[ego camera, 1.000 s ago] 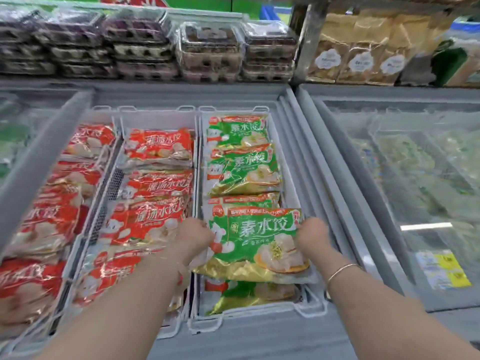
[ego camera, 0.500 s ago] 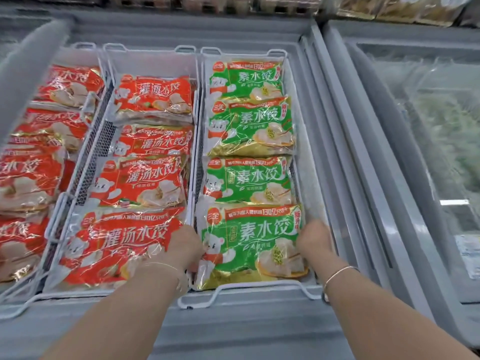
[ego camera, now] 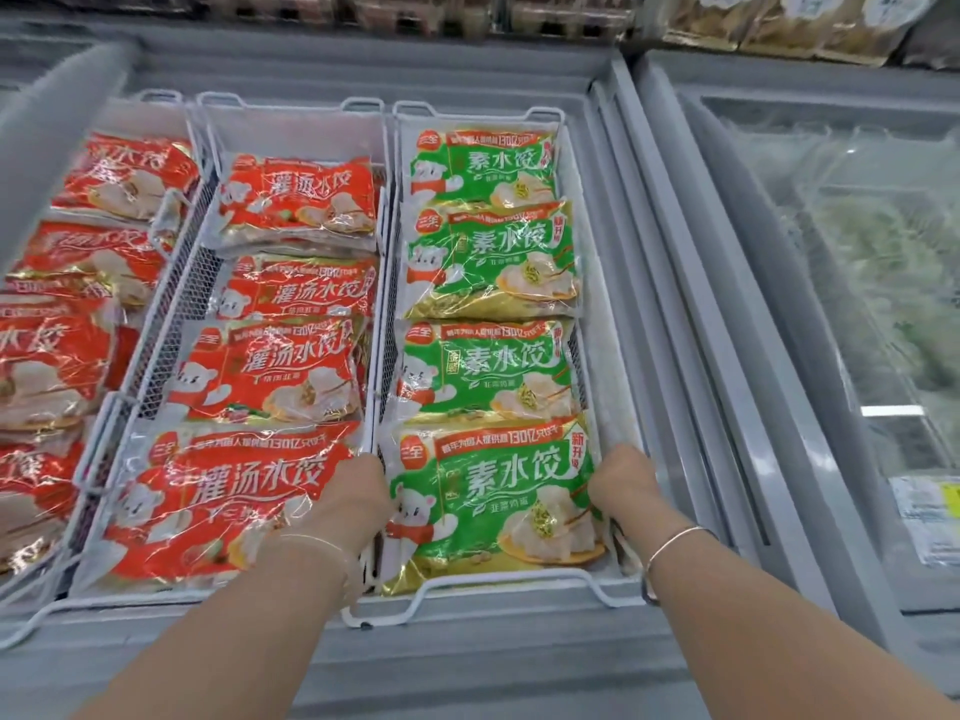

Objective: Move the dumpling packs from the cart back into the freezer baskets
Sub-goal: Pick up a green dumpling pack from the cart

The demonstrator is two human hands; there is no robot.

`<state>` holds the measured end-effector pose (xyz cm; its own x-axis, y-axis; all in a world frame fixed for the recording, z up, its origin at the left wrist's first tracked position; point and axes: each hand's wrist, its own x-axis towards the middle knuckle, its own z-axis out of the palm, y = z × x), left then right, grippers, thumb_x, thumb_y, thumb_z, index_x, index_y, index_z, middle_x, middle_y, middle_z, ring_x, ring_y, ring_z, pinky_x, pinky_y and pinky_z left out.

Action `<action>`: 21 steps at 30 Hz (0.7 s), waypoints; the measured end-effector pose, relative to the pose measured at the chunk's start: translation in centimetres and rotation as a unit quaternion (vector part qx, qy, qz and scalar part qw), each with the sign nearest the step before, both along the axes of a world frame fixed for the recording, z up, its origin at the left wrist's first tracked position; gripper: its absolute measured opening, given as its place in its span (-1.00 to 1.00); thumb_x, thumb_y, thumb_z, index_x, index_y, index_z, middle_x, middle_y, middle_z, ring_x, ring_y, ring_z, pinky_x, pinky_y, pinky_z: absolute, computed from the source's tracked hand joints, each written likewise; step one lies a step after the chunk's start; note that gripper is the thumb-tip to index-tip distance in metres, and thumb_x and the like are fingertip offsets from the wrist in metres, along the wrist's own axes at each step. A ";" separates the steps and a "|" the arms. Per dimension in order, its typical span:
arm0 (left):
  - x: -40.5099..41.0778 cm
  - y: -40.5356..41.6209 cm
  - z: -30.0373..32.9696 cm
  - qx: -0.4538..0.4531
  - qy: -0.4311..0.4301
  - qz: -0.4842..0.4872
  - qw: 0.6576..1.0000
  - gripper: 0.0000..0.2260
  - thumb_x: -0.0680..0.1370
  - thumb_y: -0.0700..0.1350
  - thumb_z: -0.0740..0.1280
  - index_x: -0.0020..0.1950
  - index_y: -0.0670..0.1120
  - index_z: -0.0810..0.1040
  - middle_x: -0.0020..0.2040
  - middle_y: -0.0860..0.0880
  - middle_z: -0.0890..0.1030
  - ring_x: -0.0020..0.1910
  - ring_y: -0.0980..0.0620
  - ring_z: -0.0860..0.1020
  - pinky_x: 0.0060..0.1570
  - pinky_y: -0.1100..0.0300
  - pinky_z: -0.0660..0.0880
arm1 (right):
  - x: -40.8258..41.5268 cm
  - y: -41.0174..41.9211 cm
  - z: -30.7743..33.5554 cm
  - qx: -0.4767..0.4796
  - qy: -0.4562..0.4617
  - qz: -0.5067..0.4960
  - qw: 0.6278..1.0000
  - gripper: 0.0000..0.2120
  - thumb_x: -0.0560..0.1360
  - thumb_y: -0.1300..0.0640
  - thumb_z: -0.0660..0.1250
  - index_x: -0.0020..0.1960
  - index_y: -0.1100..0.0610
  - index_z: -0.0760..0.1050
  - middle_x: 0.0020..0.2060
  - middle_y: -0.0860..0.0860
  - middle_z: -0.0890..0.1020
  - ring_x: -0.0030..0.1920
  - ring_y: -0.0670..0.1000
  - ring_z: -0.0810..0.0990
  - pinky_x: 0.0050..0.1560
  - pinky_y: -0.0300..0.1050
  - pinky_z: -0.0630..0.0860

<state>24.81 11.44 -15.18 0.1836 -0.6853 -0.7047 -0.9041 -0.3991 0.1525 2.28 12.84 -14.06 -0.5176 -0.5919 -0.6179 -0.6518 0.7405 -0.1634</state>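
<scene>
A green dumpling pack lies flat at the near end of the right white wire basket in the open freezer. My left hand grips its left edge and my right hand grips its right edge, fingers tucked down beside it. Three more green packs lie in a row behind it in the same basket. The middle basket holds several red dumpling packs. The cart is out of view.
A further basket of red packs sits at the left under a raised lid. The freezer's sliding rails run along the right; beyond them is a closed glass-lidded freezer. Shelved goods stand behind.
The green pack has come down from above the basket to lie flat at its near end, both hands still on its sides. The camera has tilted down and closer.
</scene>
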 end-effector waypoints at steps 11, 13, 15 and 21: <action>-3.4 -7.3 14.5 -0.174 0.102 -0.085 0.976 -0.84 0.56 -0.18 0.29 -0.19 -0.22 0.50 -0.09 -0.27 0.61 -0.06 -0.19 0.62 -0.18 0.03 0.55 | -2.2 -2.7 13.3 -0.161 -0.001 -0.047 0.986 -0.71 0.53 0.25 0.22 0.22 0.34 0.46 0.18 0.23 0.56 0.21 0.18 0.55 -0.07 -0.13 0.49; -5.7 -7.8 17.3 -0.201 0.136 -0.101 0.965 -0.76 0.55 -0.17 0.30 -0.30 -0.17 0.40 -0.28 -0.15 0.54 -0.24 -0.10 0.58 -0.32 0.11 0.52 | -3.4 -2.5 16.1 -0.198 0.007 -0.068 0.978 -0.69 0.56 0.24 0.18 0.27 0.29 0.44 0.22 0.21 0.54 0.25 0.17 0.52 0.04 -0.12 0.49; -9.0 -7.8 20.1 -0.219 0.170 -0.124 0.953 -0.79 0.56 -0.13 0.30 -0.22 -0.21 0.44 -0.30 -0.09 0.52 -0.21 -0.10 0.60 -0.19 0.09 0.57 | -5.3 -1.4 18.6 -0.233 0.012 -0.100 0.967 -0.70 0.55 0.23 0.21 0.25 0.30 0.43 0.22 0.22 0.53 0.25 0.19 0.51 0.17 -0.06 0.46; -21.3 -4.0 25.4 -0.252 0.231 -0.220 0.914 -0.78 0.55 -0.08 0.28 -0.03 -0.25 0.55 -0.13 -0.20 0.65 0.02 -0.19 0.65 0.04 0.01 0.59 | -14.2 5.4 22.6 -0.291 0.022 -0.228 0.929 -0.86 0.48 0.20 0.29 -0.05 0.28 0.48 0.14 0.25 0.58 0.15 0.21 0.60 -0.05 -0.03 0.57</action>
